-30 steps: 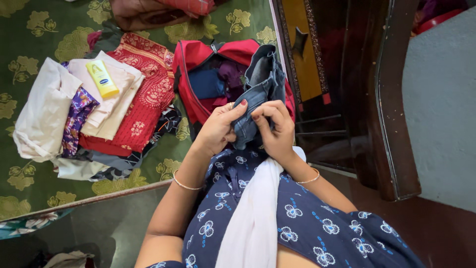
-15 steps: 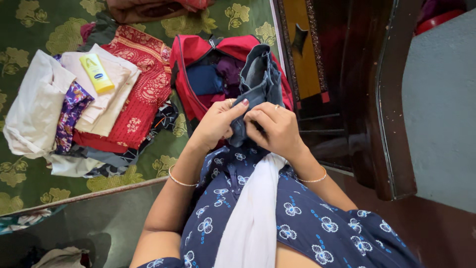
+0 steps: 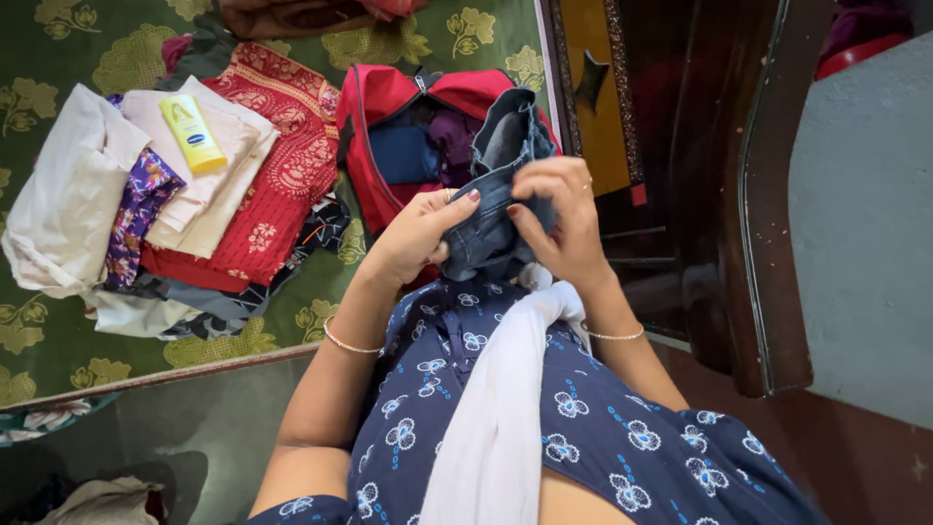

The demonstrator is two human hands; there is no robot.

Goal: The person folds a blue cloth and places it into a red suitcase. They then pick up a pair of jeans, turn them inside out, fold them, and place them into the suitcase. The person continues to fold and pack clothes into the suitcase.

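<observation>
Both my hands grip a bunched piece of blue denim clothing in front of my body. My left hand clasps its lower left part, and my right hand pinches its right side with the fingers curled. The denim hangs over an open red bag that lies on the bed and holds blue and purple clothes. I wear a dark blue flowered dress and a white scarf, with a thin bangle on each wrist.
A pile of folded clothes lies to the left on a green flowered bedspread, with a red patterned cloth and a yellow tube on top. Dark wooden furniture stands at the right.
My hands have lifted the denim slightly and worked it tighter between them. The view has shifted a little; the clothes pile and bag stay put.
</observation>
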